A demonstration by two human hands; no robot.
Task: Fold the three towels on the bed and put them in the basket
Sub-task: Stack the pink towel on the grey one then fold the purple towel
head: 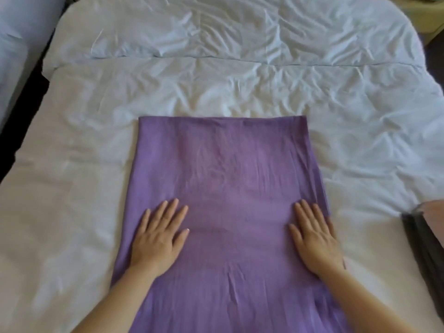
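A purple towel (228,169) lies flat on the white bed (72,188), folded lengthwise, its far edge straight and its near end running out of the bottom of the view. My left hand (159,233) presses flat on its left side with fingers straight and spread. Flat on the towel's right side near the layered right edge lies my right hand (316,236), fingers straight. At the right border, a dark grey cloth (422,239) and a pink cloth (434,212) lie partly cut off. No basket is in view.
Wrinkled white bedding (240,44) covers the bed beyond the towel, with a seam across it. A second white bed (14,44) stands at the far left across a dark gap. A pale bedside cabinet (425,13) shows at the top right corner.
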